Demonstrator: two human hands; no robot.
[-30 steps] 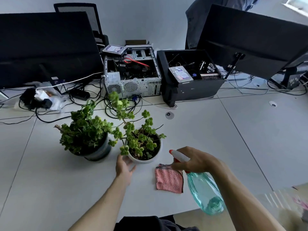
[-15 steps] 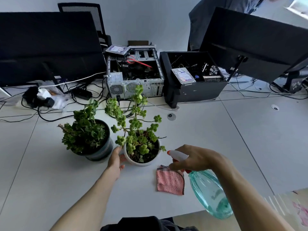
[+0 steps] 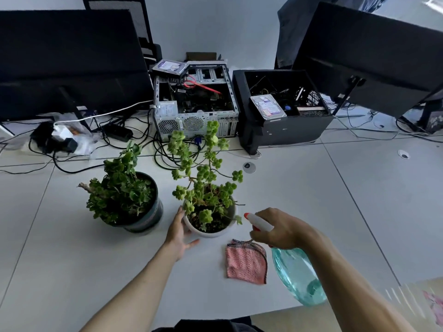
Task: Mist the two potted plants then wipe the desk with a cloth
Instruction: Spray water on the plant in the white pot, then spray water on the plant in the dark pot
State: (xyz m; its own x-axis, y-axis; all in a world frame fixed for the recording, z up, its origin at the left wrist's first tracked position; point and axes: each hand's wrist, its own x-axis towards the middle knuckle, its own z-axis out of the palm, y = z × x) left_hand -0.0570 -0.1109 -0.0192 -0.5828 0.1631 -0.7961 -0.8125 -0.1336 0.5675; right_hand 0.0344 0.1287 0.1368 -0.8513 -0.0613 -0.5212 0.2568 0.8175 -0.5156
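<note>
Right hand (image 3: 280,232) wrapped on bottle (image 3: 296,275), nozzle aimed at white pot (image 3: 211,232) near worktop's front edge. Left hand (image 3: 178,232) open, bracing pot's side. Risks: overspray toward open computer cases (image 3: 196,104) at back edge; soaking cloth (image 3: 247,264) below nozzle.

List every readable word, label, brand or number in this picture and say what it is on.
None can be read.
Purple label on the hard drive atop the silver computer case: too blurred.
Label on the hard drive on the black computer case: too small.
Sticker on the silver case's power supply: illegible.
</note>
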